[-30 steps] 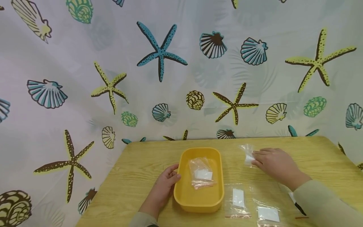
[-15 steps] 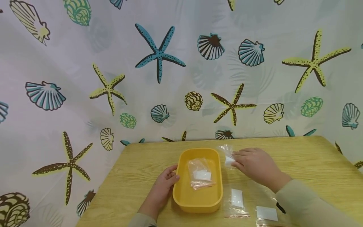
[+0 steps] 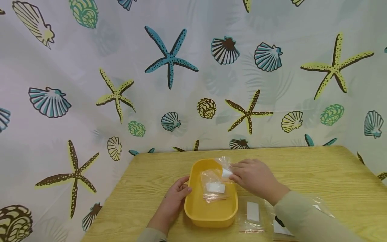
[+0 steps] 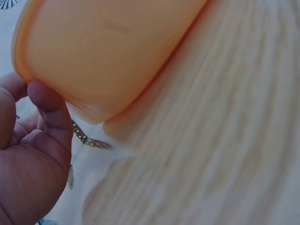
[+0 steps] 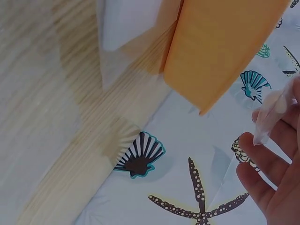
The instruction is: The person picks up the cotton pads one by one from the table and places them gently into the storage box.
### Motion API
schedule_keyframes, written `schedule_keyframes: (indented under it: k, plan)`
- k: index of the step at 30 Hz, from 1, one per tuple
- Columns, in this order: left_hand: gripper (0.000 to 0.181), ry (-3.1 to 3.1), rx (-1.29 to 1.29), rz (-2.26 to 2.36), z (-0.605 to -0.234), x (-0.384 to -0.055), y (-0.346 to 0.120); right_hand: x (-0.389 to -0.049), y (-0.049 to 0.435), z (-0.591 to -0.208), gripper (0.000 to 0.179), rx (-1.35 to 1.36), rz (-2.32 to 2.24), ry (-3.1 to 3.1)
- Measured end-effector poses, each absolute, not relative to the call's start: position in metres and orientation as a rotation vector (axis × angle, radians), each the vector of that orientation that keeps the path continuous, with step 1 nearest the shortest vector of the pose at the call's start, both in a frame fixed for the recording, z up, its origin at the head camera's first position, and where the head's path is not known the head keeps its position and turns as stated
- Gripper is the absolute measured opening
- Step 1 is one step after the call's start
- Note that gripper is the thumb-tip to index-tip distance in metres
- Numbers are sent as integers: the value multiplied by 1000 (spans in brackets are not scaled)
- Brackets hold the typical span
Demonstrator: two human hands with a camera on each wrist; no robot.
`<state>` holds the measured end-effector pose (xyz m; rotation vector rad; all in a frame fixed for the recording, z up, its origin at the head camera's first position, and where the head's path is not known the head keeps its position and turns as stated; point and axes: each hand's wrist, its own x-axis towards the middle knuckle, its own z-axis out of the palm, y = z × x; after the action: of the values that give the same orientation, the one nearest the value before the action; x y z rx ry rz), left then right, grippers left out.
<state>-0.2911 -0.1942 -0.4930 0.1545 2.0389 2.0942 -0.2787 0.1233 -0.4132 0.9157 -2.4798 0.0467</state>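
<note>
A yellow plastic tray point(image 3: 208, 213) stands on the table. My left hand point(image 3: 173, 201) holds its left rim between thumb and fingers, seen closer in the left wrist view, where the hand point(image 4: 37, 154) meets the rim corner. Inside the tray lies a clear zip bag point(image 3: 215, 187) with a white piece in it. Over the tray's far right rim, my right hand point(image 3: 255, 176) pinches another clear zip bag point(image 3: 226, 173) with a white piece. In the right wrist view part of that bag point(image 5: 272, 112) shows at the fingertips; the thumb is mostly hidden.
Right of the tray lies a zip bag point(image 3: 253, 211) with a white piece. Beside it another bag point(image 3: 281, 229) is partly under my right sleeve point(image 3: 305, 215), and a further bag point(image 3: 321, 205) shows past the sleeve. A shell-printed curtain point(image 3: 193, 74) hangs behind the wooden table point(image 3: 145, 178).
My right hand has carried its zip bag leftward from the right of the table to above the tray's right rim. The left hand has stayed on the tray.
</note>
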Motion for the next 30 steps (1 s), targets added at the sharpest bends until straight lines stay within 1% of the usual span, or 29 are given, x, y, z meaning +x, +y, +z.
schedule_keyframes:
  k: [8,17,25,30]
  plan:
    - [53,2040,149,2093,-494,-293,-194,-281,106,-419,33,926,91,-2496]
    - [53,2026,151,2109,-494,-292,-194,-283,95,-423,37,927,99,-2505]
    - [53,2033,155,2099,-493,-292,-194,-281,88,-426,57,855,51,-2726]
    - [53,2044,162,2092,-493,-292,-194,-281,89,-431,57,827,69,-2788]
